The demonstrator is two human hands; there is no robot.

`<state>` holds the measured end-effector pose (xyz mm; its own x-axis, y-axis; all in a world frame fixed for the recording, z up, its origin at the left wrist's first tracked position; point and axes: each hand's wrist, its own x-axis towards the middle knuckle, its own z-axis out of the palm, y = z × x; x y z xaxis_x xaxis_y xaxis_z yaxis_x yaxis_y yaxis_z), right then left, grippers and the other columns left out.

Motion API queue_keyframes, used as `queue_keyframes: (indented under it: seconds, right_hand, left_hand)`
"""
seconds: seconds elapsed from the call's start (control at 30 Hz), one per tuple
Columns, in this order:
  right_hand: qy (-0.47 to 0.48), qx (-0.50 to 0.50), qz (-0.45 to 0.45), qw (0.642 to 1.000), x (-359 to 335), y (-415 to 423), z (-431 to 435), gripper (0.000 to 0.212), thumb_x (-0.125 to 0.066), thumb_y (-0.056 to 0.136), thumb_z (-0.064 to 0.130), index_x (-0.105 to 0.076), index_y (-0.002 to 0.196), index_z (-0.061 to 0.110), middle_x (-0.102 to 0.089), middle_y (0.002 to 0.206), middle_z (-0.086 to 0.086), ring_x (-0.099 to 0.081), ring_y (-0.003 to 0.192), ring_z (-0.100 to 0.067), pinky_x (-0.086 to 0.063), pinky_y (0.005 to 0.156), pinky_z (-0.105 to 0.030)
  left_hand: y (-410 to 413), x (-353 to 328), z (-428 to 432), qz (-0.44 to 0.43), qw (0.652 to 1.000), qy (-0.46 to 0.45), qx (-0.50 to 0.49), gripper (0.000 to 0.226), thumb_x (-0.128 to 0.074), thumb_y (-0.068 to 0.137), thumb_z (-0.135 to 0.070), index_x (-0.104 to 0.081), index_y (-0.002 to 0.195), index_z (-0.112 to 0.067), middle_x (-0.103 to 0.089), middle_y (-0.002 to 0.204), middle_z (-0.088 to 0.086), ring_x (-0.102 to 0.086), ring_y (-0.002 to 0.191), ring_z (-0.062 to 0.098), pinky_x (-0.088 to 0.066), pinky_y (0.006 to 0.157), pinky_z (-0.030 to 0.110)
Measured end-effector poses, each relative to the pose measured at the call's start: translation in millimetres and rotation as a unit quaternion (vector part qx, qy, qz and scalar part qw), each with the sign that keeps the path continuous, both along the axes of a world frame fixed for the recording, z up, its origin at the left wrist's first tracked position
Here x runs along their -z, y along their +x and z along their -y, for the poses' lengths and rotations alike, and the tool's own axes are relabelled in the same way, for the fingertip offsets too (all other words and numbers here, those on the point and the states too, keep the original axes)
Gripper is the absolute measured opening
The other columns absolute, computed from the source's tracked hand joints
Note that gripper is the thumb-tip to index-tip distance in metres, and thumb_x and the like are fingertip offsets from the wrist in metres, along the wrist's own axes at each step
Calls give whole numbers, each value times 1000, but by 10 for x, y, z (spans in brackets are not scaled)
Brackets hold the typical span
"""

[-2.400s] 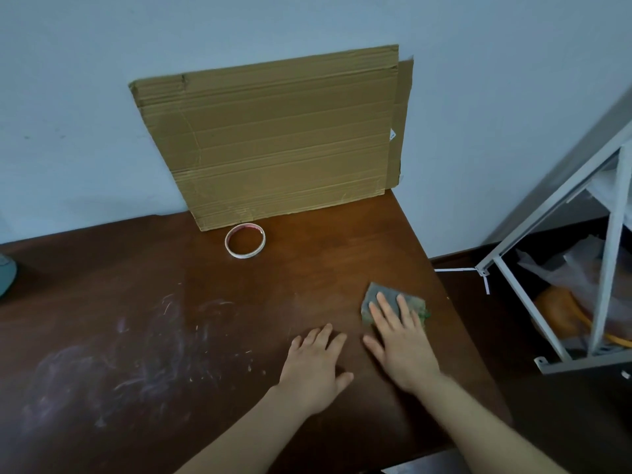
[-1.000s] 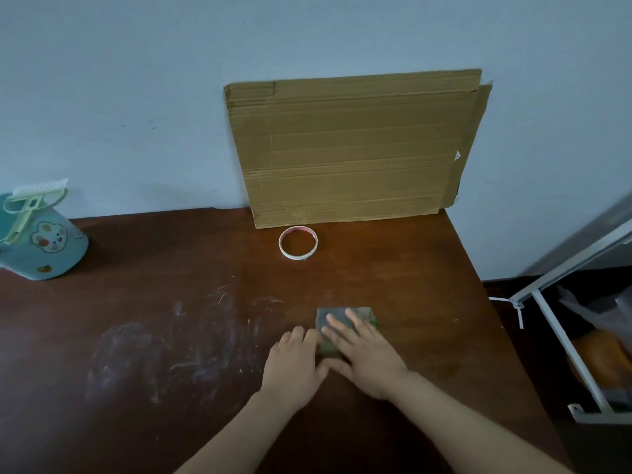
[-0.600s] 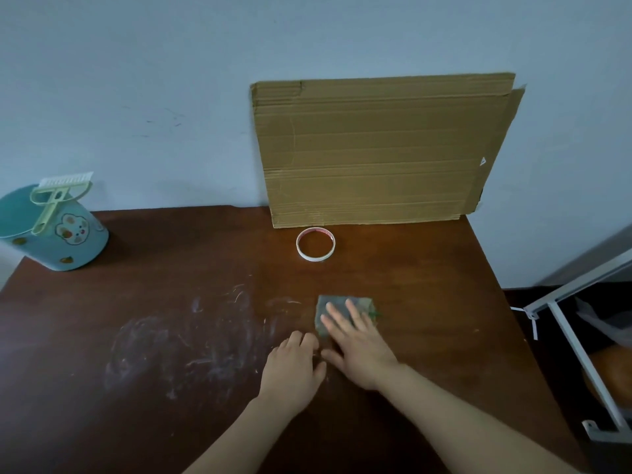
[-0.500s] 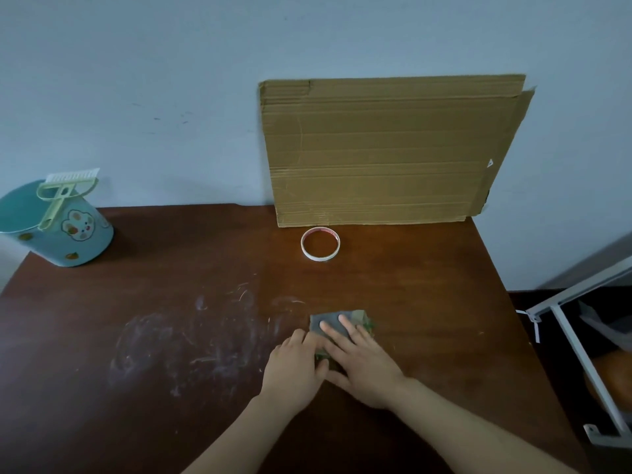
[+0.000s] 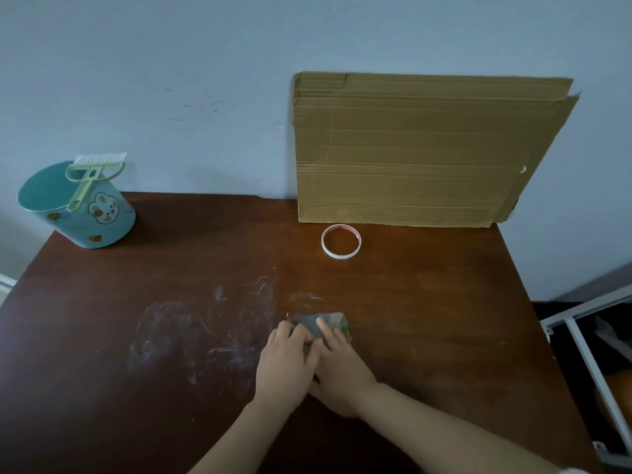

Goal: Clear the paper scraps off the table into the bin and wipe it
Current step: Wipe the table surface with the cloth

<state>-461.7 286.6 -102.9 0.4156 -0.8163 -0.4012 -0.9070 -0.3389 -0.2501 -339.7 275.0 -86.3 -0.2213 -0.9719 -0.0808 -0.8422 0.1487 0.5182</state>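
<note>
The left hand [image 5: 284, 366] and right hand [image 5: 340, 371] touch side by side, fingers flat, pressing the grey cloth [image 5: 319, 323] onto the tabletop [image 5: 427, 302], below the tape ring [image 5: 341, 241].

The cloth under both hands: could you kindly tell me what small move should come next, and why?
Probably slide the cloth leftward over the whitish smears. The left hand and right hand both press on it, the smears start just left of it, and the table to its right looks cleaner.
</note>
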Motion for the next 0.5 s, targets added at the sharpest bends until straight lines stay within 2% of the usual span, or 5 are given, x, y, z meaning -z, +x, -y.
queue_keyframes:
  seconds: [0.1,0.17,0.3,0.4,0.5]
  right_hand:
    - [9,-45,20,999,-28,-103,105,70,-8,89,65,-8,149,29,0,158,8,18,143,-19,4,117,-39]
    - [5,10,1,1000,-14,-233,347,85,8,75,69,-7,150,31,4,158,11,18,143,-19,3,116,-39]
    - [12,124,-51,991,10,-186,692,63,-12,96,57,4,150,27,16,157,6,24,141,-26,7,116,-43]
    - [12,76,-32,997,6,53,517,62,-21,99,48,5,150,25,18,156,4,27,140,-28,9,115,-44]
    - [9,-13,19,1000,-27,136,143,59,-27,99,43,-5,151,25,9,158,6,26,140,-23,9,117,-42]
  left_hand:
    - [77,9,7,-1,1000,0,-8,22,-46,95,-40,-58,100,-22,-45,98,-9,-46,97,7,-38,82,18]
    - [116,6,-4,2,1000,-1,-10,24,-46,95,-42,-57,101,-22,-45,99,-9,-45,97,7,-38,82,18]
    - [179,0,-45,7,1000,-3,-19,24,-44,95,-44,-56,101,-25,-43,100,-13,-41,94,1,-35,79,14]
    - [212,42,-70,3,1000,-6,-21,23,-47,94,-42,-57,98,-22,-44,96,-11,-42,92,3,-34,77,15]
    - [209,55,-53,-9,1000,-3,-8,20,-49,94,-39,-58,96,-21,-46,96,-9,-47,92,6,-40,78,18]
